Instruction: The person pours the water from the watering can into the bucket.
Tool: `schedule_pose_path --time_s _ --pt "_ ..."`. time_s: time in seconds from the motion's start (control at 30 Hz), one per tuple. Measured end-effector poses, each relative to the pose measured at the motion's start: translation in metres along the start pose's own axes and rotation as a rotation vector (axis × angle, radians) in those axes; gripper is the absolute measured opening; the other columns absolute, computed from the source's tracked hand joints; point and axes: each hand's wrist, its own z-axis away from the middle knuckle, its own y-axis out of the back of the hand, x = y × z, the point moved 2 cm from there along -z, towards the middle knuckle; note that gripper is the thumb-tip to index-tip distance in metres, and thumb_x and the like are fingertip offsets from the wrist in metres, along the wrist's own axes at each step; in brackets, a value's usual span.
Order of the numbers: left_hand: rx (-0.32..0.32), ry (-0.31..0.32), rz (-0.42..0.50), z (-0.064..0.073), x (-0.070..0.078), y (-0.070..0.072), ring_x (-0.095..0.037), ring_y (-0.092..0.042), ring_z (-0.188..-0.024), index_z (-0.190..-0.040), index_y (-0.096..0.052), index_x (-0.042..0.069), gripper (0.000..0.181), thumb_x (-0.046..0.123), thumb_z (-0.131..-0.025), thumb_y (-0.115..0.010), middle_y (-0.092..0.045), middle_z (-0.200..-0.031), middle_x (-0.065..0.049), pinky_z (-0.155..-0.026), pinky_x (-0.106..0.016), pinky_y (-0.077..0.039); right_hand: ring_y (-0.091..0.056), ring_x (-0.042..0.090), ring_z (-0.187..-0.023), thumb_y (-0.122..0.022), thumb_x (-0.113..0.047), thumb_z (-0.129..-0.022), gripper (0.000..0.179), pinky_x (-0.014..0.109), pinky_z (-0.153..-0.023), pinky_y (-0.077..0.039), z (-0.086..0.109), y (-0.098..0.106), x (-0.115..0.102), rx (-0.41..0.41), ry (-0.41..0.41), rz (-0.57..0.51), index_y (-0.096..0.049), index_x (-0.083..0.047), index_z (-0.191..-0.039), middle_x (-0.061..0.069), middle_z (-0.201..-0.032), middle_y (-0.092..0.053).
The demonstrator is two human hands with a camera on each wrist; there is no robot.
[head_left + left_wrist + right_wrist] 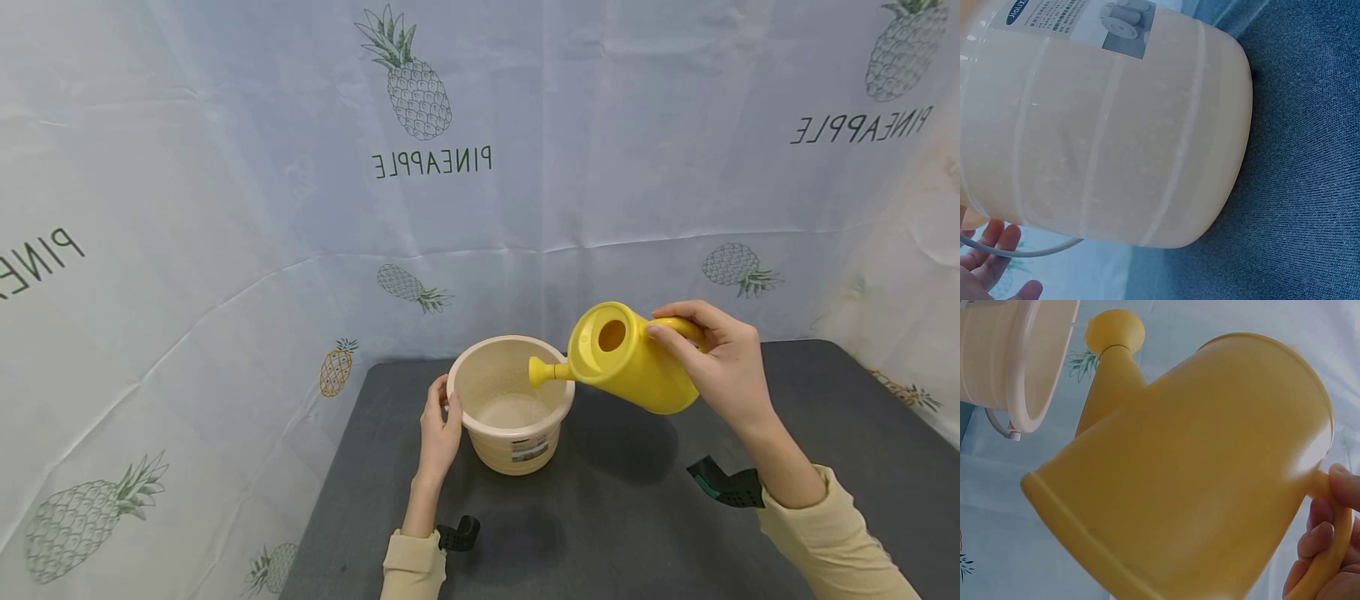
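A cream plastic bucket [517,450] with a printed label stands upright on the dark table. At its left rim is my left hand [441,429], gripping the edge with thumb and fingers; in the left wrist view some fingertips show beside the bucket's grey wire handle [1041,252]. My right hand [723,358] holds a yellow watering can [645,367] by its handle, raised off the table and tilted left. The can's sprinkler head [537,372] is over the bucket's opening. From the sprinkler head, a thin pale streak runs toward the bucket in the right wrist view.
The dark tabletop [750,550] extends around the bucket. Behind and to the sides hangs a pale cloth [570,167] printed with pineapples and lettering. Each wrist wears a black strap-like mount [459,533].
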Motion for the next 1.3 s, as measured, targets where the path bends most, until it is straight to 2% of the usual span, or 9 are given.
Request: schedule_pose_path --time_s 0.23,0.57,0.83,1.3 --pt "-0.003 0.005 -0.002 0.0005 0.0002 -0.0002 -0.036 -0.05 -0.101 -0.133 -0.039 -0.009 0.038 0.006 -0.098 -0.043 -0.052 -0.117 -0.03 -0.085 -0.046 -0.036 -0.057 0.009 -0.077 -0.064 0.016 -0.077 0.018 0.013 -0.068 -0.045 0.0003 0.0002 0.0002 0.0 0.003 0.002 -0.063 0.011 -0.094 -0.003 -0.088 -0.064" --pt "-0.006 -0.002 0.014 0.0 -0.0001 -0.0005 -0.038 -0.048 -0.101 -0.133 -0.038 -0.01 0.038 0.006 -0.098 -0.043 -0.052 -0.117 -0.031 -0.087 -0.057 -0.034 -0.057 0.009 -0.076 -0.065 0.016 -0.077 0.018 0.013 -0.068 -0.045 -0.0004 0.0002 -0.0017 -0.002 0.008 0.007 -0.064 0.01 -0.094 -0.003 -0.088 -0.064" --pt "-0.005 -0.01 -0.015 0.0 0.0012 0.0003 -0.035 -0.049 -0.098 -0.132 -0.039 -0.01 0.038 0.007 -0.098 -0.043 -0.053 -0.116 -0.03 -0.082 -0.043 -0.037 -0.057 0.009 -0.077 -0.065 0.016 -0.077 0.018 0.013 -0.068 -0.045 -0.001 0.0006 -0.0003 -0.002 0.002 0.008 -0.064 0.01 -0.095 -0.003 -0.088 -0.064" --pt "-0.014 -0.007 0.002 0.0003 -0.0007 0.0005 -0.036 -0.049 -0.102 -0.133 -0.037 -0.01 0.039 0.007 -0.098 -0.042 -0.051 -0.119 -0.031 -0.085 -0.047 -0.036 -0.058 0.009 -0.076 -0.065 0.017 -0.076 0.018 0.013 -0.068 -0.045 -0.0034 0.0006 -0.0004 -0.003 0.004 0.007 -0.064 0.012 -0.094 -0.003 -0.087 -0.064"
